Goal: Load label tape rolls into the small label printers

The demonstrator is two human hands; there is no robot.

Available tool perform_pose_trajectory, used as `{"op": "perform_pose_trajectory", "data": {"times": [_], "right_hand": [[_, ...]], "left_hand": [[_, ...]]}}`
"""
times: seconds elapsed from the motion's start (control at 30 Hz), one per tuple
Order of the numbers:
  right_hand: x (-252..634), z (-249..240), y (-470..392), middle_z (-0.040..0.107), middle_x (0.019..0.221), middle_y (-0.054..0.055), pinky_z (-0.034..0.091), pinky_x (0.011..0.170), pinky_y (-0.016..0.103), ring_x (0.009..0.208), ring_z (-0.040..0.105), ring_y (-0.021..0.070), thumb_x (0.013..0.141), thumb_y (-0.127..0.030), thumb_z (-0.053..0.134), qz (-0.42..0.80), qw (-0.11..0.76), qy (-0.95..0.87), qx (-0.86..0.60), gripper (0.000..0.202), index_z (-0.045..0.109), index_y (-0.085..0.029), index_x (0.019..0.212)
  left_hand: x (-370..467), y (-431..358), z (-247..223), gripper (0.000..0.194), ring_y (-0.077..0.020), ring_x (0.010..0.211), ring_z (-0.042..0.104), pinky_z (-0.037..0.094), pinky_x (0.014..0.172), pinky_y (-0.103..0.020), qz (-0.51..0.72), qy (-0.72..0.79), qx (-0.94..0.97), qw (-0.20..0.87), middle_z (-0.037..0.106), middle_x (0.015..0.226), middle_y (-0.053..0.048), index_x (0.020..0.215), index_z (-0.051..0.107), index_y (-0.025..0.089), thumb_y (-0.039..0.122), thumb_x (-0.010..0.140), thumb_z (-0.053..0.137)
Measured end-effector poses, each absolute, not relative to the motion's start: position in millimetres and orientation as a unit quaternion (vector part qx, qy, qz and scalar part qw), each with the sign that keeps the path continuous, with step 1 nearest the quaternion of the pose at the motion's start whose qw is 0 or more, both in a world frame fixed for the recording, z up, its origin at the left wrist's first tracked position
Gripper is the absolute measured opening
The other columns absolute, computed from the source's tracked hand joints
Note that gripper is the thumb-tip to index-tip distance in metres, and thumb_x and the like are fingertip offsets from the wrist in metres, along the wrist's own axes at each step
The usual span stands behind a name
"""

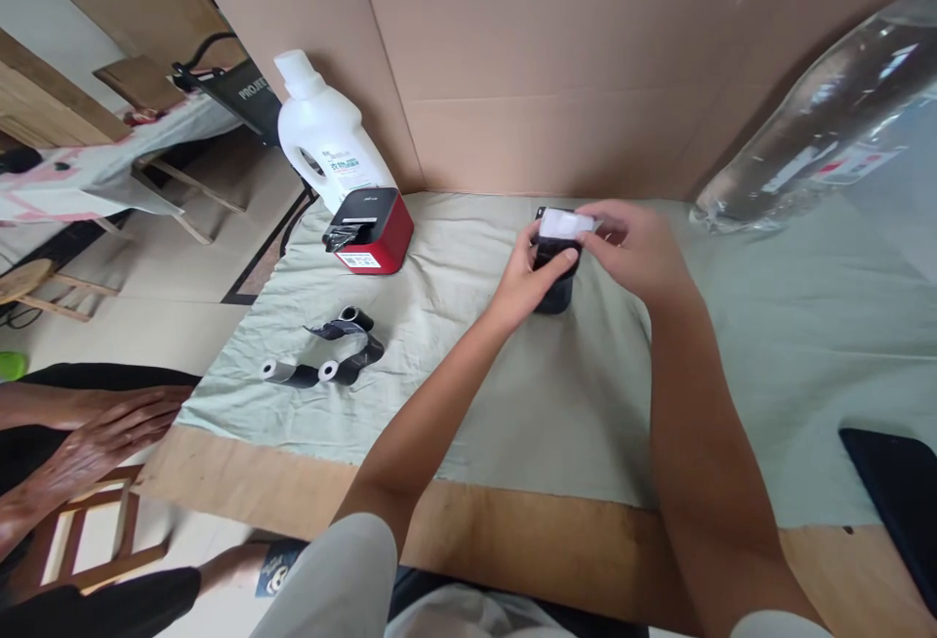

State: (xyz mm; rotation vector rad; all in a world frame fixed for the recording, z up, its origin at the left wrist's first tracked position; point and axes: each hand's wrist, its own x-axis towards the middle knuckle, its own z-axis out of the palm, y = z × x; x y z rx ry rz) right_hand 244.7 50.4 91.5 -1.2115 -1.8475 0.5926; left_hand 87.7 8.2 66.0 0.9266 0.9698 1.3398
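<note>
Near the back middle of the cloth-covered table, my left hand (538,272) is closed around a small black device (554,295). A white roll or piece of paper (562,224) sits at the device's top end. My right hand (622,240) pinches the right edge of this white piece, thumb and fingertips together. To the left stands a red and black box-shaped printer (387,240) with crumpled black film on its front. Several small rolls with black film (351,365) lie on the cloth nearer the left edge.
A white detergent bottle (329,136) stands behind the red printer against the cardboard wall (542,62). A large clear plastic-wrapped bottle (820,121) leans at the right. A dark phone (897,492) lies at the right front edge. Another person's hands (109,433) rest beyond the table's left side.
</note>
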Motion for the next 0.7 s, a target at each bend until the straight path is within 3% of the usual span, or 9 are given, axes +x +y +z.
{"op": "perform_pose_trajectory", "data": {"times": [0.1, 0.23, 0.4, 0.6, 0.7], "right_hand": [[252, 79, 65, 0.074, 0.085, 0.004, 0.051, 0.069, 0.036, 0.067, 0.059, 0.0197, 0.082, -0.033, 0.067, 0.198, 0.456, -0.687, -0.530, 0.028, 0.078, -0.024, 0.107], [251, 47, 82, 0.072, 0.081, 0.003, 0.050, 0.071, 0.036, 0.063, 0.056, 0.0178, 0.079, -0.028, 0.065, 0.191, 0.434, -0.664, -0.578, 0.028, 0.078, -0.022, 0.103], [239, 20, 89, 0.062, 0.063, -0.001, 0.048, 0.070, 0.035, 0.059, 0.053, 0.0182, 0.078, -0.028, 0.063, 0.210, 0.371, -0.696, -0.578, 0.032, 0.079, -0.019, 0.104], [236, 14, 89, 0.066, 0.067, 0.001, 0.048, 0.071, 0.036, 0.061, 0.056, 0.0198, 0.081, -0.029, 0.061, 0.213, 0.347, -0.716, -0.567, 0.036, 0.079, -0.019, 0.110], [236, 12, 90, 0.070, 0.074, 0.003, 0.049, 0.075, 0.037, 0.067, 0.060, 0.0217, 0.082, -0.026, 0.059, 0.222, 0.322, -0.731, -0.559, 0.035, 0.078, -0.018, 0.111]], "left_hand": [[95, -4, 76, 0.041, -0.0192, 0.107, 0.075, 0.055, 0.100, -0.033, 0.508, 0.400, 0.413, 0.641, 0.078, 0.112, -0.005, 0.126, 0.061, 0.022, 0.014, 0.088, 0.074], [84, -9, 78, 0.022, -0.0210, 0.083, 0.077, 0.061, 0.086, -0.039, 0.400, 0.431, 0.378, 0.715, 0.081, 0.104, -0.013, 0.112, 0.063, 0.016, 0.013, 0.091, 0.065], [86, -8, 55, 0.021, -0.0192, 0.079, 0.077, 0.061, 0.078, -0.034, 0.443, 0.433, 0.267, 0.738, 0.081, 0.106, -0.014, 0.109, 0.065, 0.014, 0.011, 0.090, 0.057], [116, -20, 42, 0.015, -0.0198, 0.073, 0.077, 0.063, 0.080, -0.037, 0.483, 0.468, 0.219, 0.707, 0.082, 0.098, -0.013, 0.100, 0.069, 0.014, 0.014, 0.089, 0.059], [111, -17, 41, 0.014, -0.0206, 0.075, 0.077, 0.062, 0.077, -0.035, 0.438, 0.493, 0.258, 0.706, 0.081, 0.089, -0.012, 0.096, 0.072, 0.014, 0.015, 0.089, 0.060]]}}
